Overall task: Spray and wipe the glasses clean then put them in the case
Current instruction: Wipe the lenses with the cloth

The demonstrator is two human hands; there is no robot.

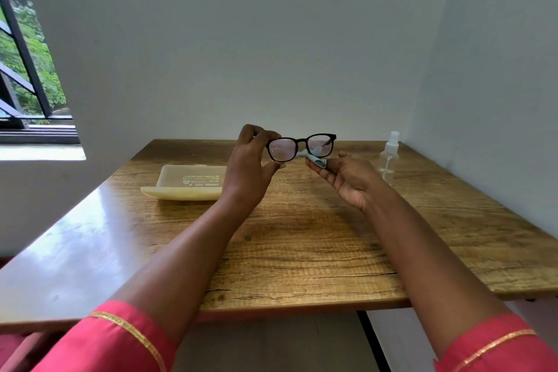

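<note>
Black-framed glasses point(302, 139) are held up above the wooden table point(302, 251), lenses facing me, with droplets on the left lens. My left hand point(250, 166) pinches the frame's left end between fingers and thumb. My right hand point(347, 178) holds a small pale-blue cloth point(317, 160) at its fingertips, just under the right lens. A cream glasses case point(190, 181) lies open on the table to the left, partly hidden by my left hand. A clear spray bottle point(389, 157) with a white nozzle stands on the table at the right.
A white wall rises right behind the table and another along its right side. A window with dark bars point(27, 69) is at the far left. The table's front edge is near my elbows.
</note>
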